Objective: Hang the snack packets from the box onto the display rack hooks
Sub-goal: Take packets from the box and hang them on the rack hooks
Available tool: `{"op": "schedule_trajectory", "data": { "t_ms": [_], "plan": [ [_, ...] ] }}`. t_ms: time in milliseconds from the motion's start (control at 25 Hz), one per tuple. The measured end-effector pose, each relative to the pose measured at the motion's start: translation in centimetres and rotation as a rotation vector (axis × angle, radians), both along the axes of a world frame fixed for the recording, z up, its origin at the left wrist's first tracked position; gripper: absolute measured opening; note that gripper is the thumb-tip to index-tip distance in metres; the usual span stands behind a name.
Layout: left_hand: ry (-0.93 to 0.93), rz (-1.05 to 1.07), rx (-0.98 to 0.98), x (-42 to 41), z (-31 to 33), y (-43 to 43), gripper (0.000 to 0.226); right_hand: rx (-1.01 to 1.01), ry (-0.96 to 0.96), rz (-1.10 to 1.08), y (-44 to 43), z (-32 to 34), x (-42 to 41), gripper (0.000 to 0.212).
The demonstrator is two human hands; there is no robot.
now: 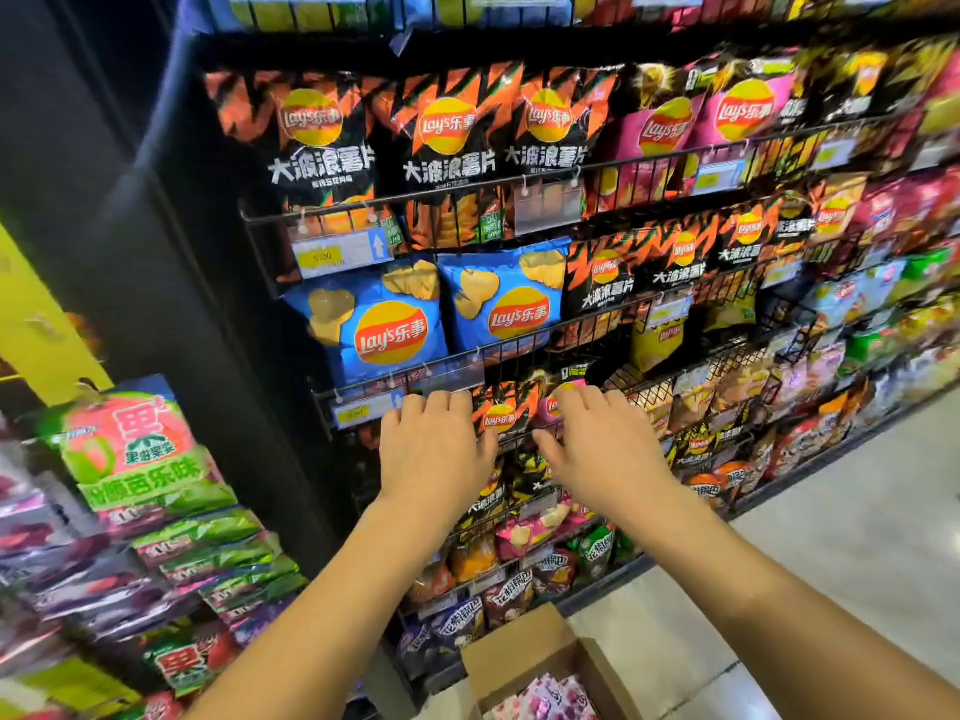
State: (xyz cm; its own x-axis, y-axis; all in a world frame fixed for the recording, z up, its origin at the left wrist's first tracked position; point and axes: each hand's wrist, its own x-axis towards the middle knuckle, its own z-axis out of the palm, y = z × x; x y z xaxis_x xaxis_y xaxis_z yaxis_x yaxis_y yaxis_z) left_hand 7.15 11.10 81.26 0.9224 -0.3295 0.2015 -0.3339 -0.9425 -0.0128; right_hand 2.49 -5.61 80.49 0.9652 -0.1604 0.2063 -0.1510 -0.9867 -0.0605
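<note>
Lay's branding, with the Chinese characters 乐事 beside it, covers nearly every bag on the black wire display rack point(670, 158). The top tier holds black-and-orange Lay's bags point(322, 137) printed 大波浪薯片, with pink Lay's bags point(665, 132) to their right. Below them sit two blue Lay's bags point(384, 330) showing pictured crisps. A yellow price tag point(321, 257) on the upper rail reads 5.00; a lower tag point(356, 414) is too blurred to read.

At the bottom edge, an open cardboard box point(524, 652) stands on the pale floor point(857, 511), just in front of the rack's base. Inside it lie snack packets point(550, 698) with pink, white and purple wrappers; their print cannot be made out. They are well below both hands and touched by neither.

Both arms reach forward to a middle tier of the rack. The left hand point(434, 449) is spread flat, palm towards the shelf, fingertips at the wire rail under the blue bags. The right hand point(602, 444) is likewise loosely spread, fingers lying over a small pink bag point(551, 407), with a small black-and-orange Lay's bag point(501, 415) showing between the two hands. Whether either hand actually grips a bag cannot be told, since the palms hide the contact.

Hanging green and purple candy packs point(156, 470) fill a neighbouring display on the left.
</note>
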Motion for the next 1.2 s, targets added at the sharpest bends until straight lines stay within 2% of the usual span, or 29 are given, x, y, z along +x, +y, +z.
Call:
{"op": "schedule_trajectory", "data": {
  "t_ms": [240,560,1040,1200],
  "plan": [
    [0.075,-0.013,-0.044,4.8,-2.0,-1.4,0.056,-0.019,0.065,-0.009,-1.3,-1.0,4.7,0.055],
    [0.142,0.071,-0.024,8.0,-5.3,-3.3,0.055,-0.016,0.12,0.054,-3.7,-3.9,9.1,0.056],
    [0.341,0.37,-0.03,7.1,-14.2,-10.6,0.051,0.01,0.298,0.349,-10.6,-12.6,13.0,0.055],
    [0.392,0.448,-0.039,5.3,-19.1,-11.2,0.048,0.006,0.382,0.437,-11.2,-17.5,12.6,0.056]
  ]
}}
